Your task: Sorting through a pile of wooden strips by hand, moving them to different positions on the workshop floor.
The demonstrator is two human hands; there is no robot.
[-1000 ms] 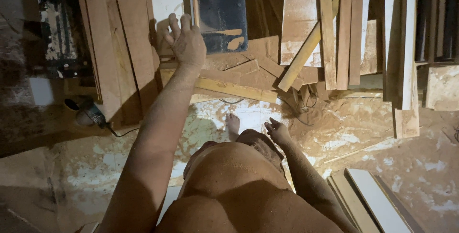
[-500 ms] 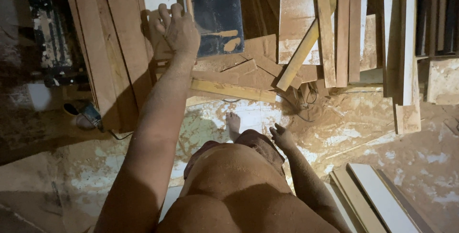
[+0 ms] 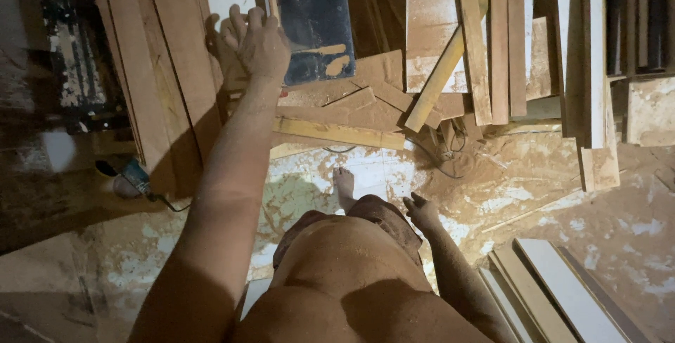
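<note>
The left hand (image 3: 256, 47) is reaching out, fingers spread apart, pressing flat on the long reddish-brown wooden planks (image 3: 165, 54) leaning at the far-left side of the sawdust-covered floor (image 3: 534, 174). It is closing on nothing; just the palm and fingertips are touching timber. Those planks are looking stiff, rough-sawn and probably heavy, so a long edge near the middle is looking like the best place to take hold. Beside the hand, a dark blue paint-stained board (image 3: 313, 19) is standing upright. The right hand (image 3: 422, 211) is hanging low by the knee, loosely open and empty. Pale yellow wooden strips (image 3: 337, 133) are lying across the scrap pile, and a small blue power tool (image 3: 130, 174) is resting at the floor's left edge.
</note>
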